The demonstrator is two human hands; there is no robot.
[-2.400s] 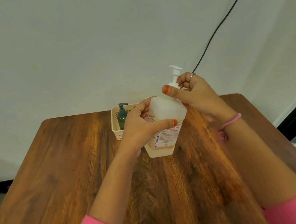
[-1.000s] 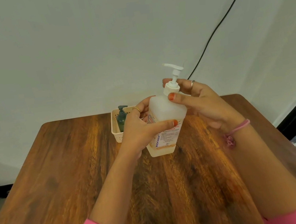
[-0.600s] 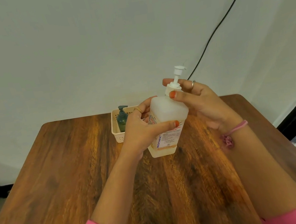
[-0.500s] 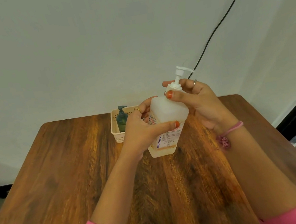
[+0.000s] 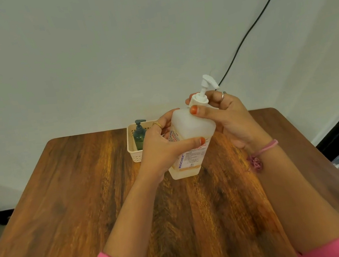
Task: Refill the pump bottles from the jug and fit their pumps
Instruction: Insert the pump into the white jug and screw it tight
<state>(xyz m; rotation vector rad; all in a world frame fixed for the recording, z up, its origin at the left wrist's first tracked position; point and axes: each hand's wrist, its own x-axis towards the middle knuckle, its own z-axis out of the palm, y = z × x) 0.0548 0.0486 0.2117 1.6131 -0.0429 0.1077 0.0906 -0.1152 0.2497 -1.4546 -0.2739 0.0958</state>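
The left hand [image 5: 158, 149] hides much of the white pump bottle [image 5: 191, 134], its grip wrapped round the body; the label reads only partly. The bottle stands mid-tabletop [image 5: 64, 199]. The right hand [image 5: 224, 118] pinches the pump collar [image 5: 198, 101]. At 10 o'clock, a cream basket [image 5: 133, 153] half hides a green pump bottle [image 5: 139, 134]. Since half a second ago, the nozzle has swung toward 2 o'clock.

Head view: worn on the head, facing forward and down, close over the wooden table [image 5: 66, 209] toward the wall [image 5: 108, 49].
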